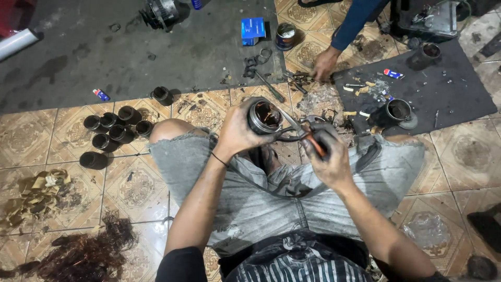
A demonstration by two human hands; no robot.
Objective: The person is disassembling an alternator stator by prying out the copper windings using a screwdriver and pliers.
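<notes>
I sit on a patterned tile floor with my knees spread. My left hand [237,130] grips a round metal motor housing [264,116] with copper windings showing inside its open end. My right hand [329,154] holds a pair of scissors [300,134] with dark and orange handles, its blades reaching into the housing's mouth. Both hands are greasy and held above my grey torn shorts.
Several dark cylindrical housings [112,130] stand grouped on the floor at left. Copper wire scrap [88,253] and paper scraps [36,190] lie at lower left. Another person's hand [324,63] touches small parts beside a dark mat [443,89] holding a black cylinder [394,112]. A tin can [285,35] and blue box [252,28] sit farther back.
</notes>
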